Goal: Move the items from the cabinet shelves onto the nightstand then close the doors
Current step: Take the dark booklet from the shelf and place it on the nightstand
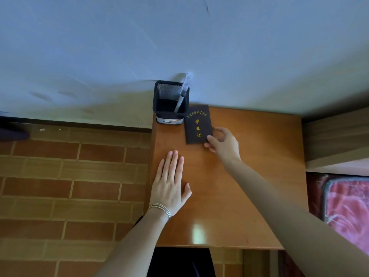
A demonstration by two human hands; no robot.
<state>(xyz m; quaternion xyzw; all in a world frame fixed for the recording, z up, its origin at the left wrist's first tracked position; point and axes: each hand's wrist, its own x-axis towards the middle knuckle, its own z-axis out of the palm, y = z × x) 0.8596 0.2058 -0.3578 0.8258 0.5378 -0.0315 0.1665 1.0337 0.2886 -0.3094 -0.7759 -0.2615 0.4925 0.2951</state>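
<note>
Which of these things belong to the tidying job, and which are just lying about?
Part of the job: dark booklet, pinched at its corner by the right hand; mesh pen holder with a pen; nightstand under them; left hand flat on it.
Just lying about: pink blanket, brick-patterned floor, wrist bracelets.

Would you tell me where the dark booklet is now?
Head view: the dark booklet lies at the back of the nightstand, right of the pen holder, its corner pinched by the right hand.
</note>
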